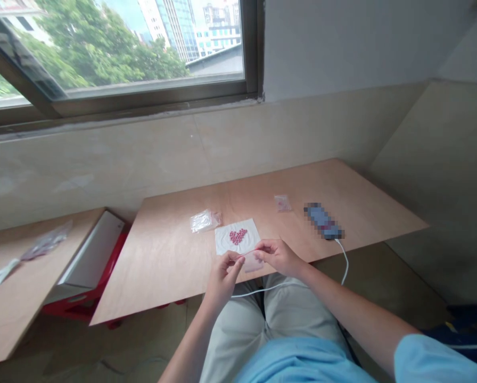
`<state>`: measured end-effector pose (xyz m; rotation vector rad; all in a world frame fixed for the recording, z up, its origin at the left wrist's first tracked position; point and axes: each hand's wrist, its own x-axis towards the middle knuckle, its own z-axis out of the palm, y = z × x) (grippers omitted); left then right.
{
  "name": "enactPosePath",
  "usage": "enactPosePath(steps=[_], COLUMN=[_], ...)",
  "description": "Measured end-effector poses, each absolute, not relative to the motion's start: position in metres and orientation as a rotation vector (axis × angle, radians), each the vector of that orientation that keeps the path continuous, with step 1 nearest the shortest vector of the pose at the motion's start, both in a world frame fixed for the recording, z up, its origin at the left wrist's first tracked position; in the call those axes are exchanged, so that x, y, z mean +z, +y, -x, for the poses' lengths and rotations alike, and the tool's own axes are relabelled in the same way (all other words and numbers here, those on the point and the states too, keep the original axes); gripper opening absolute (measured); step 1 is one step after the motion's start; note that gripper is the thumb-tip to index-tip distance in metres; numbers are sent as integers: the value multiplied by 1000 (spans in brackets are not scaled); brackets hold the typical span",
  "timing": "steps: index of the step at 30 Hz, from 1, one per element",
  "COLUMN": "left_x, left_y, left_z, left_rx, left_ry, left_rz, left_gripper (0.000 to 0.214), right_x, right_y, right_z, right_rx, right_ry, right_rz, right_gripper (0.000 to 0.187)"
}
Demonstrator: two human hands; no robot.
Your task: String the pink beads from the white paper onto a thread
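My left hand (223, 272) and my right hand (280, 256) are raised over the near edge of the table, both with fingers pinched. A thin pinkish thread (248, 252) stretches between their fingertips. Just beyond them lies a white square sheet (222, 243), cloth or paper, bearing a heart of small red bead-like pieces (237, 236). Partly behind my hands, a small pale pink packet (253, 263) rests at the table's edge. Clear plastic bags (202, 221) lie to the left of the sheet.
A small clear bag (282, 203) lies farther back on the wooden table (166, 266). To the right is a phone-like device (324, 221), blurred out, with a white cable (346, 263) running across my lap. A second table (26, 298) stands left, beside a red stool (114, 266).
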<state>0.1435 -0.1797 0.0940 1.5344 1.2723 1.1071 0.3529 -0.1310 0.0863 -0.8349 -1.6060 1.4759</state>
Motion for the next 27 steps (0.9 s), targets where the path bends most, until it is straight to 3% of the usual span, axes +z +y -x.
enactPosePath(steps=[7, 12, 15, 18, 23, 27], left_x=[98, 96, 92, 87, 82, 82], left_y=[-170, -167, -170, -174, -173, -169], left_z=[-121, -110, -122, -134, -134, -126], left_rx=[1306, 1317, 1240, 1191, 1157, 1257], left_ry=[1356, 1293, 1213, 1231, 1332, 1345], left_rz=[-1339, -1308, -1296, -1226, -1191, -1107], left_gripper=[22, 23, 24, 27, 31, 33], right_x=[81, 66, 64, 67, 69, 68], right_y=[-116, -106, -117, -131, -123, -70], right_z=[-361, -360, -346, -334, -342, -372], right_rx=[1334, 1412, 1473, 1553, 1690, 1481], right_ry=[-1527, -1443, -1562, -1614, -1588, -1515], right_rz=[947, 961, 891, 877, 852, 1006], right_gripper=[29, 28, 39, 29, 33, 36])
